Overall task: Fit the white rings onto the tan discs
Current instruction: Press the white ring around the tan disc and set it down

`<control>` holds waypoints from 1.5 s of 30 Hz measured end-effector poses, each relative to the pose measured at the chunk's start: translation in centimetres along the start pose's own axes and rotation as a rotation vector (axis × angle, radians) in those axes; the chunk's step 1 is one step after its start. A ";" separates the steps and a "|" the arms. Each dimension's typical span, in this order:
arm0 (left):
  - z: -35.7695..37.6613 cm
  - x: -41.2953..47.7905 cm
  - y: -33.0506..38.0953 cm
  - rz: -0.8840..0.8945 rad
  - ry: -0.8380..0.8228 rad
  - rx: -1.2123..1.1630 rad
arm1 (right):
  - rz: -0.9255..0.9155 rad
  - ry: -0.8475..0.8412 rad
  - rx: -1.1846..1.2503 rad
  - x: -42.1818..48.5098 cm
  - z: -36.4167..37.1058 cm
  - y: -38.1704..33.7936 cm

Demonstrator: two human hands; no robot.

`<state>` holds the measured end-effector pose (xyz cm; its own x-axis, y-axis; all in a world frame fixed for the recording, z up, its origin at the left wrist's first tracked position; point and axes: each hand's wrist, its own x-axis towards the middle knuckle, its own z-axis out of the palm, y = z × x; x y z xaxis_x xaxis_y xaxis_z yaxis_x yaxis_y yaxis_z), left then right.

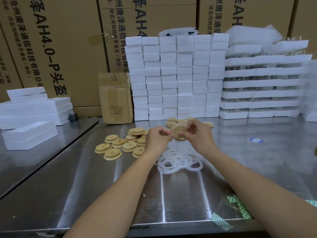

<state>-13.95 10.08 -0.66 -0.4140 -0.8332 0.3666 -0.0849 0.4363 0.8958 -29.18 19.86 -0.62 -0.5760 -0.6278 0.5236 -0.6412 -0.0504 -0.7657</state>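
Tall brown cartons [68, 48] with printed lettering fill the back. In front of them stand stacks of white foam blocks [176, 78] on the steel tabletop [103, 194], with a small cardboard box [115, 98] upright just left of the stacks. Two bare forearms reach forward over the tabletop and meet near its middle. The left grip [157, 140] has its fingers curled, thumb and forefinger pinching the left edge of the held disc [178, 131]. The right grip [199, 136] pinches the same disc from the right side. This disc is raised off the tabletop and tilted; whether a ring sits on it cannot be told. Loose tan discs [120, 145] lie scattered left of the hands, and a few more lie beyond them. The white rings [180, 161] lie in an overlapping heap under the wrists. A small blue sticker [256, 140] lies to the right.
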 end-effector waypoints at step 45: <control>0.2 -0.2 -0.3 -0.233 -0.124 -0.356 | 0.016 -0.049 0.177 -0.3 -0.4 -1.1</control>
<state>-14.03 10.20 -1.11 -0.5282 -0.8390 0.1311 0.1199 0.0791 0.9896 -28.53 20.40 0.26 -0.5572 -0.6664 0.4954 -0.5303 -0.1735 -0.8299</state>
